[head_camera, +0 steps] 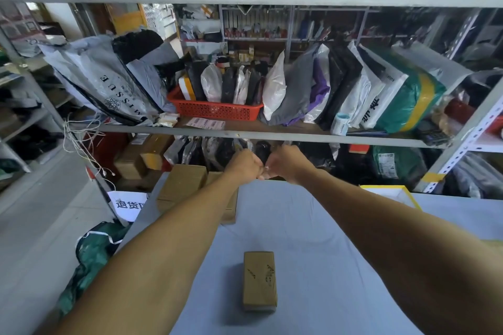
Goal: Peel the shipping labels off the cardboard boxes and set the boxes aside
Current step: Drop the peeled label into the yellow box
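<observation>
Both bare arms are stretched out over a pale blue cloth-covered table (pixel 299 226). The left hand (pixel 243 162) and the right hand (pixel 285 162) are brought together at the table's far edge, fingers curled, and a small whitish scrap (pixel 265 170), seemingly a crumpled label, is pinched between them; its print cannot be read.

A small brown cardboard box wrapped in clear tape (pixel 260 280) is seen lying flat on the cloth near the viewer, well apart from both hands, with faint dark torn marks on its top face and no legible writing. Two larger brown cardboard boxes (pixel 185 185) are set side by side at the table's far left corner, partly hidden by the left forearm.

On the grey metal shelf (pixel 272 134) behind, a red perforated plastic basket (pixel 215 110) is filled with upright black and white mailer bags. To its left a large grey-white poly bag (pixel 100 81) is printed with "MISSUE" and a flower emblem. At the right a green parcel banded with yellow tape (pixel 413 100) is leaned. Beside the table, a white paper sign (pixel 128 205) is marked with the Chinese characters "退货", the rest being cut off.
</observation>
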